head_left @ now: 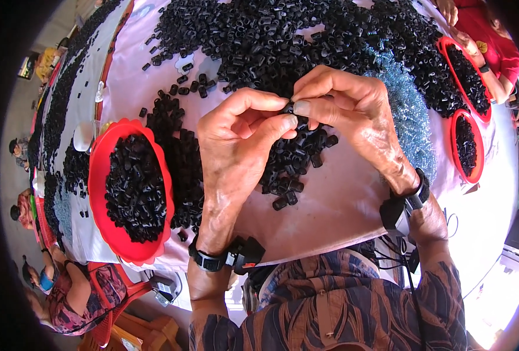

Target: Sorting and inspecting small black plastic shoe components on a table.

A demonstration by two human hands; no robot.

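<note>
My left hand (233, 140) and my right hand (359, 114) meet above the table, thumbs and fingertips pinched together. Between them they grip a small black plastic piece (290, 109), mostly covered by the fingertips. Directly below lies a loose heap of small black cylindrical plastic pieces (291, 169). Beside my right wrist is a mound of fine, glittering blue-silver bits (408, 108), too small to make out singly. To the left of my left hand stands a red scalloped basin (100, 199), holding many black pieces.
A much larger pile of black pieces (242, 41) spreads across the table's far side. Two red trays (479, 149) of black pieces lie at right, near a co-worker in a red shirt (502, 52). A white container (84, 136) stands behind the basin. Another person (72, 295) sits at lower left.
</note>
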